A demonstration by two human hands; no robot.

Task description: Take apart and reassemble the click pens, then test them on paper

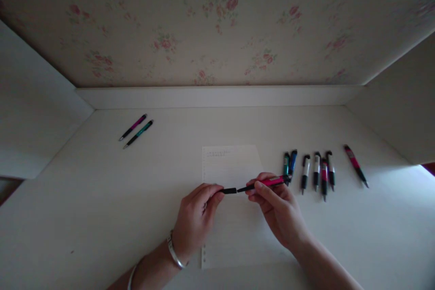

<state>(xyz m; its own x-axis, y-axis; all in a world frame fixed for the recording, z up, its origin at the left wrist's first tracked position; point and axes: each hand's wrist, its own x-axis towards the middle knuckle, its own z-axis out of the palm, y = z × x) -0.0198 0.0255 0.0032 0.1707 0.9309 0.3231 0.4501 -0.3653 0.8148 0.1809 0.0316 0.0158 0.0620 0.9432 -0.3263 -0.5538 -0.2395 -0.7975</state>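
My left hand (200,210) pinches a short black tube-like pen part (230,190) between thumb and fingers; whether it is a cap or a grip I cannot tell. Facing it, my right hand (277,208) holds a red-pink pen (272,181), its narrow black end pointing left. Pen end and black part almost meet, a tiny gap showing between them. Both are above a lined sheet of paper (234,163) with punched holes down its left side and a little handwriting at the top.
On the white desk (102,217), a purple pen (133,127) and a teal pen (138,134) lie at the back left. Several pens, one of them white (305,174), lie right of the paper. Farther right is another red pen (355,165). White panels and a flowered wall (163,45) enclose the desk.
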